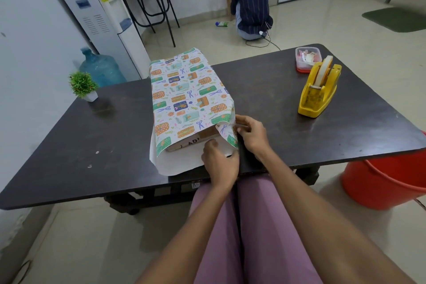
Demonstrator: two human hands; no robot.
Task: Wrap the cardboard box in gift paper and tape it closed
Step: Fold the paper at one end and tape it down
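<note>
Patterned gift paper (182, 90) covers the top of a long cardboard box (196, 139) lying lengthwise on the dark table (276, 99). Only the box's near end shows, brown with black letters, under the open paper. The paper's white inner side (179, 163) spreads flat toward the near table edge. My right hand (251, 136) pinches the folded right side flap of the paper at the near right corner of the box. My left hand (219, 163) rests on the white bottom flap just in front of the box end, fingers bent onto the paper.
A yellow tape dispenser (319, 90) stands on the right of the table, with a small lidded plastic container (307, 59) behind it. A little potted plant (84, 85) sits at the left edge. A red bucket (387, 180) stands on the floor at right. A person crouches on the floor beyond the table.
</note>
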